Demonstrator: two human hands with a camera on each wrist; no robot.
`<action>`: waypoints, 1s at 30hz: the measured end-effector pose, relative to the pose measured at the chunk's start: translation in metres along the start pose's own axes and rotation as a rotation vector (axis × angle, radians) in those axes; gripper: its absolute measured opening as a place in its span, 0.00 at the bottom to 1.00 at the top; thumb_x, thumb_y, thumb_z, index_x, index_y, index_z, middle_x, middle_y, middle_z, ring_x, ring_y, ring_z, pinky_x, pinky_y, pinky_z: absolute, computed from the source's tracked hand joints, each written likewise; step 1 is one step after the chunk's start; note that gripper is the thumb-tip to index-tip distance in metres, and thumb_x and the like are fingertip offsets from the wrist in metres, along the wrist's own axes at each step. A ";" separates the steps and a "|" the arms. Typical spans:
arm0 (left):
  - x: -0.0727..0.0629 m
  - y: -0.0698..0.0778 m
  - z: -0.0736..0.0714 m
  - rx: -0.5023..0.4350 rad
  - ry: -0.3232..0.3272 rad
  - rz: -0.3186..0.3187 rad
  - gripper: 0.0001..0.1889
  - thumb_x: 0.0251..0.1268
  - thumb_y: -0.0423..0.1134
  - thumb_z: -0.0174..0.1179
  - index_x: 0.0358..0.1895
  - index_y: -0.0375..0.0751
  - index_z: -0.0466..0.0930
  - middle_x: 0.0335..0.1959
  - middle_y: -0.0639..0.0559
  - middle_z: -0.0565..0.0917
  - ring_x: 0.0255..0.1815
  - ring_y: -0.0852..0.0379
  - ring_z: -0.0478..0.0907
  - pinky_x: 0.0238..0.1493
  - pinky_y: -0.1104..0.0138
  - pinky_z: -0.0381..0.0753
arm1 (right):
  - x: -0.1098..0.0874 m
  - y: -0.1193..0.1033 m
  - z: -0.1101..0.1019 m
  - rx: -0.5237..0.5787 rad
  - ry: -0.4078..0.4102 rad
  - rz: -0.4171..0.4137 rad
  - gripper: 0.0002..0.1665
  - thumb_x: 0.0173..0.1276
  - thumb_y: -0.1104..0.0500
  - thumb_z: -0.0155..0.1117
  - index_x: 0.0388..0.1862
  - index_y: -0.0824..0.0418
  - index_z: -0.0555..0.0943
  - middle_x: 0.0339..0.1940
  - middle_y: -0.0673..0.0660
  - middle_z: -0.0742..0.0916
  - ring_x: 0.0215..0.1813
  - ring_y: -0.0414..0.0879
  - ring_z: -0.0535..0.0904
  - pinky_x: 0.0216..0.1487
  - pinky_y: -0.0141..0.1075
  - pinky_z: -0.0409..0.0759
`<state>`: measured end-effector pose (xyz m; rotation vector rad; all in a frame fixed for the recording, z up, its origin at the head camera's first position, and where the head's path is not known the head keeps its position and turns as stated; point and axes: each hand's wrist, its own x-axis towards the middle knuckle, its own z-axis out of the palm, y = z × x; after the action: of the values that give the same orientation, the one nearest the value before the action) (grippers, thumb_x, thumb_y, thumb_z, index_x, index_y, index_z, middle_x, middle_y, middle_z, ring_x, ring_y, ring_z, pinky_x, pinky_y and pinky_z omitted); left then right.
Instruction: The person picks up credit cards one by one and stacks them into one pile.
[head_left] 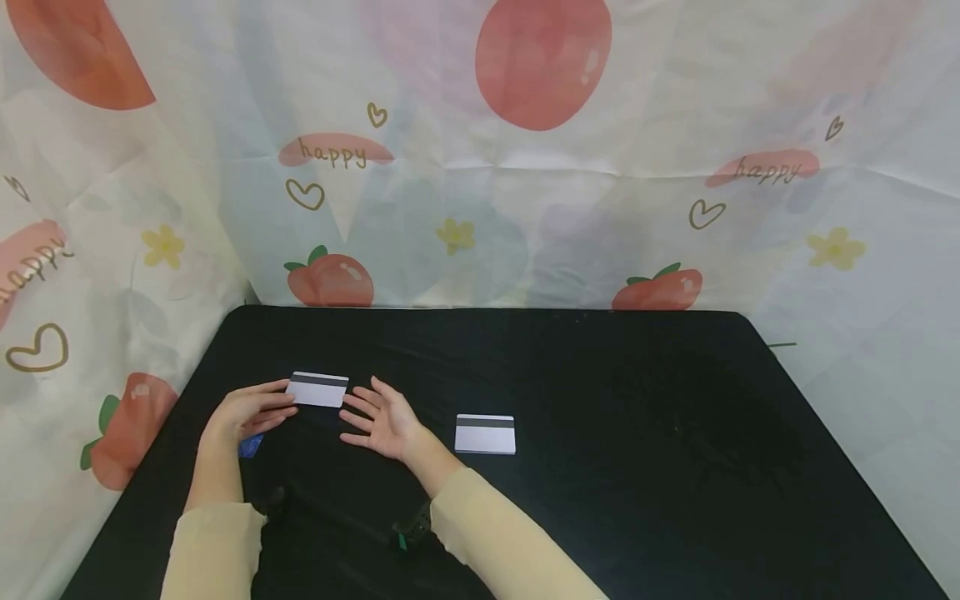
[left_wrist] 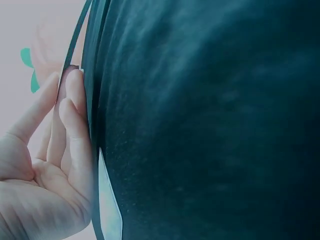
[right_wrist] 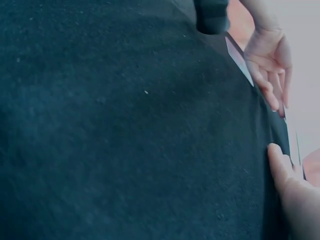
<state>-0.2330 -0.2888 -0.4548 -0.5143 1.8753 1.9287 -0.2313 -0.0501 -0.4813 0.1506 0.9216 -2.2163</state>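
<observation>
A white card with a dark stripe (head_left: 317, 392) is pinched at its left end by my left hand (head_left: 253, 410). In the left wrist view the card appears edge-on between the thumb and fingers (left_wrist: 75, 95). At the card's right end is my right hand (head_left: 386, 421), palm turned up and fingers spread. Whether its fingertips touch the card, I cannot tell. The right wrist view catches both hands around the card, seen as a thin strip (right_wrist: 291, 137). A blue card (head_left: 251, 447) lies partly hidden beneath my left hand.
Another white card with a dark stripe (head_left: 485, 436), perhaps stacked, lies on the black tabletop (head_left: 637, 467) right of my right hand. A patterned cloth (head_left: 525, 217) hangs behind the table and along its left side.
</observation>
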 end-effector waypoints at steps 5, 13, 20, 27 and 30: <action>-0.004 -0.002 0.009 0.006 0.021 0.012 0.32 0.66 0.34 0.53 0.69 0.30 0.51 0.27 0.59 0.84 0.31 0.60 0.84 0.37 0.70 0.82 | 0.000 -0.004 0.000 0.007 0.043 -0.012 0.32 0.72 0.52 0.44 0.69 0.66 0.56 0.68 0.62 0.65 0.68 0.59 0.60 0.67 0.53 0.58; -0.010 0.001 0.022 -0.066 0.040 0.029 0.30 0.67 0.35 0.51 0.69 0.31 0.51 0.26 0.60 0.84 0.30 0.62 0.83 0.36 0.71 0.82 | 0.002 -0.013 -0.001 -0.051 0.086 -0.018 0.27 0.71 0.57 0.46 0.67 0.66 0.61 0.67 0.62 0.67 0.67 0.59 0.62 0.65 0.54 0.61; -0.014 0.003 0.035 -0.139 0.062 0.039 0.32 0.65 0.34 0.54 0.69 0.33 0.51 0.26 0.59 0.84 0.29 0.62 0.83 0.35 0.71 0.82 | 0.001 -0.021 -0.001 -0.181 0.132 -0.041 0.23 0.70 0.58 0.48 0.62 0.66 0.68 0.53 0.59 0.75 0.56 0.53 0.72 0.62 0.52 0.67; -0.018 0.006 0.048 -0.147 0.064 0.064 0.32 0.65 0.34 0.55 0.69 0.34 0.52 0.28 0.59 0.84 0.28 0.62 0.83 0.36 0.70 0.82 | -0.003 -0.027 0.000 -0.338 0.208 -0.093 0.20 0.66 0.60 0.55 0.58 0.62 0.74 0.45 0.58 0.82 0.43 0.47 0.81 0.52 0.48 0.77; -0.020 0.007 0.053 -0.152 0.064 0.076 0.32 0.65 0.35 0.54 0.69 0.34 0.53 0.28 0.58 0.84 0.29 0.62 0.83 0.35 0.70 0.82 | -0.006 -0.029 -0.001 -0.390 0.231 -0.118 0.20 0.65 0.60 0.57 0.57 0.61 0.75 0.45 0.60 0.84 0.42 0.48 0.83 0.46 0.46 0.81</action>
<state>-0.2186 -0.2363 -0.4368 -0.5639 1.8199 2.1396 -0.2462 -0.0316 -0.4627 0.1746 1.5042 -2.1058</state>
